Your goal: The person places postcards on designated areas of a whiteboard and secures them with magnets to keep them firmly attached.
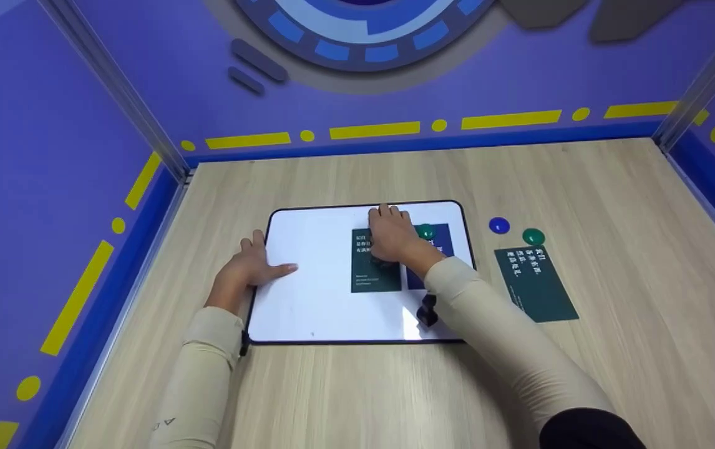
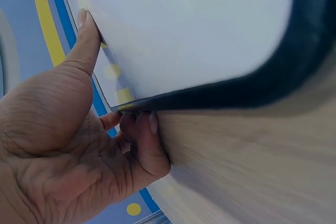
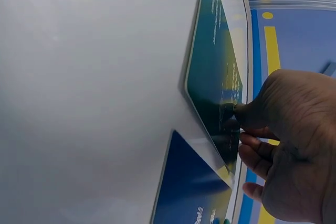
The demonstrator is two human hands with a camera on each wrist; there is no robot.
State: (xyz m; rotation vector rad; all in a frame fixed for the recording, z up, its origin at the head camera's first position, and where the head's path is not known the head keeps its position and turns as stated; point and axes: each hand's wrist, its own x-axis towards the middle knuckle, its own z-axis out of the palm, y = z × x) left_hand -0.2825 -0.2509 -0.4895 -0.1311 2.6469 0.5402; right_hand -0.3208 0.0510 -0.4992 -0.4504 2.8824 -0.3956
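- The left hand [image 1: 248,267] grips the left edge of the whiteboard [image 1: 307,299], thumb on its white face, which lies on the worktop [image 1: 332,399].
- The right hand [image 1: 393,237] touches the upper part of the green card [image 1: 376,279] on the whiteboard; whether it pinches anything I cannot tell.
- Just right, the blue card [image 1: 443,243] bears a green magnet [image 1: 426,231].
- Right of the whiteboard lie a blue magnet [image 1: 499,225], another green magnet [image 1: 533,236] and a second green card [image 1: 541,290].

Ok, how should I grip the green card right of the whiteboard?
Probably pinch the green card by its long right edge, from the right: it lies flat, with the right sleeve near its left side and a green magnet by its far end.
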